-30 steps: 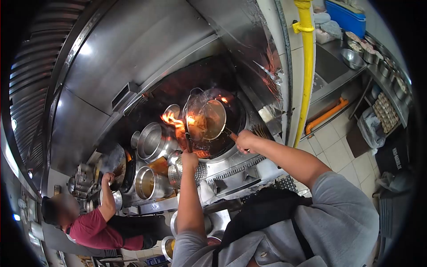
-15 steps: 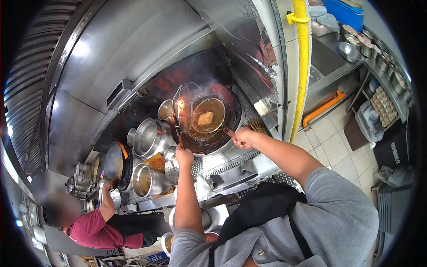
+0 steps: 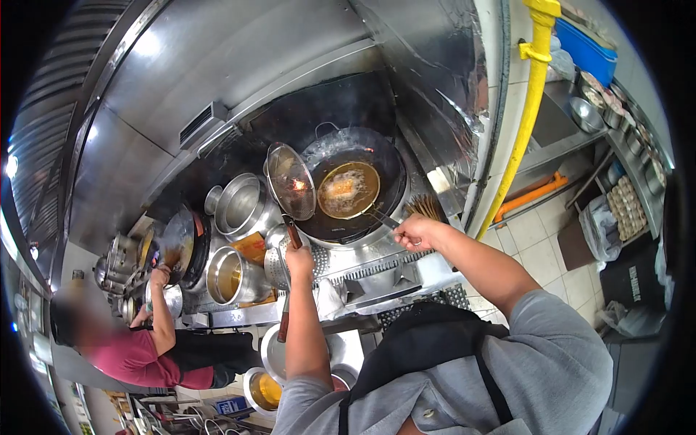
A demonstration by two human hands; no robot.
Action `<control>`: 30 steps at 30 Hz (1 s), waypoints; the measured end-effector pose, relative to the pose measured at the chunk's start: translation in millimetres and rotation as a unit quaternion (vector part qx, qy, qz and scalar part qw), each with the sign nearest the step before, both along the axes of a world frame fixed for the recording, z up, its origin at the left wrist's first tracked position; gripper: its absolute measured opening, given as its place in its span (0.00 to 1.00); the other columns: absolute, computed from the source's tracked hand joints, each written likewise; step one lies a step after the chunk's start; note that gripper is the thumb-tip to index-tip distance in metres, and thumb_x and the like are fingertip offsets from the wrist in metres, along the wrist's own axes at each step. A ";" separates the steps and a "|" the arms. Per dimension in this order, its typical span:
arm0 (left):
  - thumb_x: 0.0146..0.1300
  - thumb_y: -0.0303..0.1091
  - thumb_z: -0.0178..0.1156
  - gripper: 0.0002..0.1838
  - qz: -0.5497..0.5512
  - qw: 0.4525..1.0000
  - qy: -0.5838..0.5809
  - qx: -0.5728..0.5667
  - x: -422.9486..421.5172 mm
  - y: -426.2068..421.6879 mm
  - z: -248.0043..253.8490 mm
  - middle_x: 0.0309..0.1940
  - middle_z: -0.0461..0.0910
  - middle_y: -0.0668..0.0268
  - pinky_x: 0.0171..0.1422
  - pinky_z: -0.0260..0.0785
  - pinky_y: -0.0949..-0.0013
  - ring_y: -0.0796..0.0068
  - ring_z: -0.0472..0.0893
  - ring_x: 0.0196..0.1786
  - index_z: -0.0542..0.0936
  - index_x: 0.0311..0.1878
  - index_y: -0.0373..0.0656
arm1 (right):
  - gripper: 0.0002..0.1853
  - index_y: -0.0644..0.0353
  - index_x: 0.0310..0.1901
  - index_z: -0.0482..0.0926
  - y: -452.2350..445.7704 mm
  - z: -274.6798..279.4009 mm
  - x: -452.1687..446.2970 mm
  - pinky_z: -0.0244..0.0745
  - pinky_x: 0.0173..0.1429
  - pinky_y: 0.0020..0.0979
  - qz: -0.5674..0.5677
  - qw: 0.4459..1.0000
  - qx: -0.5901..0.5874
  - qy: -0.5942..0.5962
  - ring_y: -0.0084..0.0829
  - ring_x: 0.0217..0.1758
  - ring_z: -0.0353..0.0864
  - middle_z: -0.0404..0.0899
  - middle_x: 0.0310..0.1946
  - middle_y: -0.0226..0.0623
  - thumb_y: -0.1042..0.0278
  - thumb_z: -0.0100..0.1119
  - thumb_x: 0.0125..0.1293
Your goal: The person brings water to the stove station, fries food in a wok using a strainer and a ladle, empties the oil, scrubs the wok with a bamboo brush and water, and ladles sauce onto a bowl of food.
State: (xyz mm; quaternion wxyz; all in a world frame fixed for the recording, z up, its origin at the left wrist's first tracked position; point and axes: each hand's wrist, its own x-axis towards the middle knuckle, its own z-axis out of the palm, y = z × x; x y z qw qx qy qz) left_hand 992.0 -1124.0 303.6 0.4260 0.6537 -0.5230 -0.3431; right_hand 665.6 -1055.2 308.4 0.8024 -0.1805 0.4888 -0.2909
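Observation:
My left hand [image 3: 299, 259] is closed around the wooden handle of a wide strainer [image 3: 291, 181], tilted up at the left of the wok. The handle of a round fine-mesh skimmer [image 3: 359, 177] is in my right hand [image 3: 417, 232]. That skimmer sits in hot oil inside the large dark wok [image 3: 341, 230], with a golden piece of food [image 3: 345, 188] bubbling in it.
Metal pots [image 3: 241, 206] and an oil pot [image 3: 233, 277] stand left of the wok. A co-worker in a red shirt [image 3: 141, 359] works at another wok [image 3: 181, 243]. A yellow pipe [image 3: 533, 87] runs down at the right.
The flames over the wok have died away. The strainer in my left hand has turned and shifted left, off the wok's middle. The food bubbles more, and the view has shifted.

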 end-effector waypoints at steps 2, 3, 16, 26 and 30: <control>0.54 0.20 0.46 0.10 0.022 0.982 0.172 0.080 -12.4 21.8 36.4 0.19 0.66 0.68 0.12 0.56 0.74 0.80 0.64 0.13 0.66 0.39 0.43 | 0.11 0.65 0.33 0.70 9.3 20.9 0.0 0.76 0.22 0.27 -0.029 0.999 -0.008 0.032 0.25 0.20 0.74 0.76 0.27 0.38 0.65 0.47 0.67; 0.54 0.20 0.46 0.10 0.026 0.981 0.176 0.077 -11.0 22.8 39.4 0.19 0.66 0.68 0.12 0.56 0.74 0.80 0.64 0.13 0.66 0.39 0.43 | 0.17 0.68 0.41 0.70 1.7 9.8 -8.6 0.81 0.32 0.34 0.013 1.000 0.020 -0.002 0.32 0.28 0.80 0.77 0.35 0.46 0.58 0.47 0.67; 0.53 0.19 0.47 0.12 0.010 0.989 0.126 0.080 -15.0 30.2 45.4 0.17 0.65 0.68 0.12 0.55 0.73 0.79 0.64 0.12 0.68 0.41 0.40 | 0.40 0.71 0.64 0.48 21.6 -11.4 -40.3 0.77 0.49 0.43 -0.032 0.998 0.008 -0.047 0.43 0.45 0.79 0.72 0.47 0.53 0.44 0.46 0.65; 0.57 0.21 0.46 0.06 -0.025 0.970 0.212 0.113 -7.4 25.2 35.3 0.19 0.65 0.69 0.15 0.54 0.76 0.80 0.64 0.16 0.66 0.36 0.43 | 0.19 0.58 0.40 0.73 61.2 -34.2 -61.8 0.63 0.19 0.20 -0.015 0.998 0.031 -0.045 0.18 0.16 0.66 0.74 0.23 0.28 0.48 0.51 0.64; 0.58 0.19 0.46 0.07 0.017 0.920 0.365 0.145 11.0 55.3 61.4 0.22 0.68 0.66 0.17 0.53 0.75 0.80 0.62 0.17 0.65 0.38 0.41 | 0.17 0.57 0.41 0.73 73.8 -37.0 -61.1 0.58 0.17 0.19 -0.007 0.999 0.041 0.013 0.18 0.15 0.62 0.71 0.21 0.27 0.50 0.51 0.64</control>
